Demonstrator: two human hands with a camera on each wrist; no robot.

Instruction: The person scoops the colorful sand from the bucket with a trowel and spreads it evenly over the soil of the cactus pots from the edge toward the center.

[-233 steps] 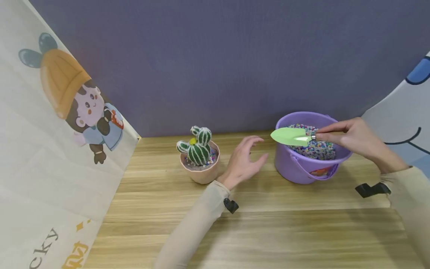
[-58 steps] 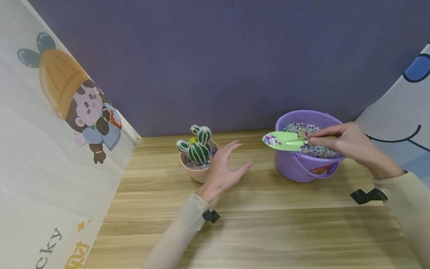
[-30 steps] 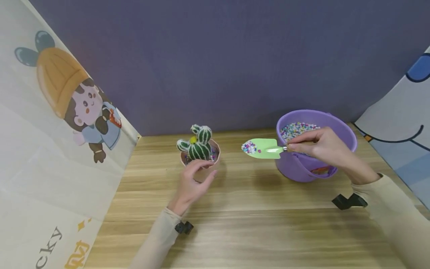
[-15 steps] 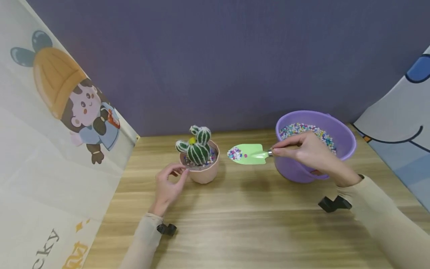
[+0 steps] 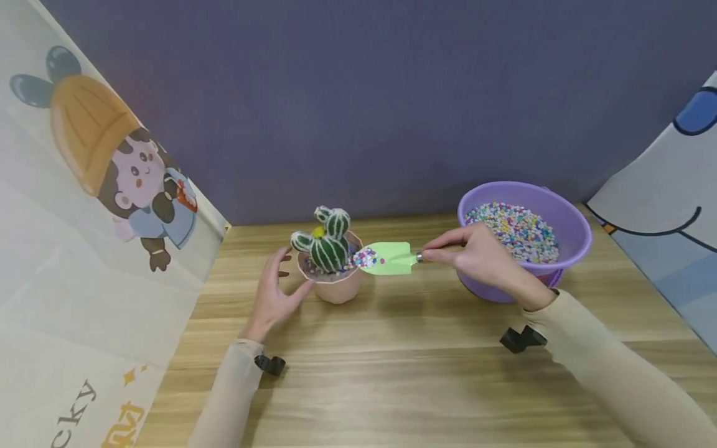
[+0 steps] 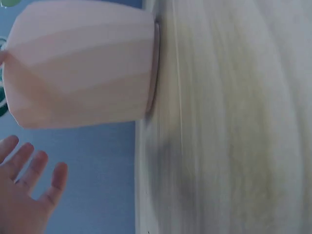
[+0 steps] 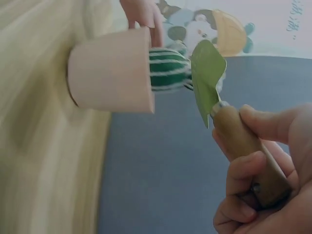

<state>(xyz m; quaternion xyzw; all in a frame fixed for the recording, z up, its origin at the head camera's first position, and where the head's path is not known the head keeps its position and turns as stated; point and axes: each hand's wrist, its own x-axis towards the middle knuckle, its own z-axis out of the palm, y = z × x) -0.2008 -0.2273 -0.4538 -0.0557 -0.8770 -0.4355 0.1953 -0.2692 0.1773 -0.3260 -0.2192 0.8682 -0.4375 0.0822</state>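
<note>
My right hand [image 5: 476, 255] grips the wooden handle of a small green trowel [image 5: 394, 258], its fingers wrapped round it in the right wrist view. Colourful beads [image 5: 366, 257] lie on the blade's tip, which hovers over the right rim of a pink flowerpot [image 5: 338, 291]. A knitted green cactus [image 5: 329, 252] with white stripes and a yellow flower stands in that pot, with some beads round its base. To the pot's left, my left hand [image 5: 274, 298] has its fingers spread, thumb close to the rim; whether it touches cannot be told.
A purple bucket [image 5: 470, 283] part full of colourful beads stands at the right on the wooden table [image 5: 392, 386]. A dark wall panel [image 5: 358, 112] rises behind, and a pale printed sheet [image 5: 84, 280] borders the left side.
My right hand has carried the bead-loaded trowel leftward from the bucket to the pot. My left hand has moved from the pot's right, past its front, to its left side.
</note>
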